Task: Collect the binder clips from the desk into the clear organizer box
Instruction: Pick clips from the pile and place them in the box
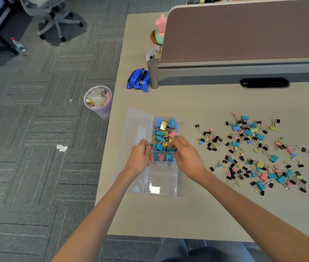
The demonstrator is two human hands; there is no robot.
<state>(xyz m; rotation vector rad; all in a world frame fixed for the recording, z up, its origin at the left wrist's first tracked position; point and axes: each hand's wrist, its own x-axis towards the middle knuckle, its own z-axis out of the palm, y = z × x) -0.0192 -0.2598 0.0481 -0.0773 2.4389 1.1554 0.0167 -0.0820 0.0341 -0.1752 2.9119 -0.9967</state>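
Clear plastic organizer box (161,186), rectangular, divided, on pale matte worktop (187,214). Left hand (139,158) fingers curled, pinching wire-handled binder clip (146,145) at box's left rim. Right hand (186,156) fingers bent into filled compartment, grip unclear. Loose clips (253,152) scattered right of box.

Clear organizer box (161,179) open, far compartments full, near ones empty; multicolored binder clips (253,152) scattered to its right
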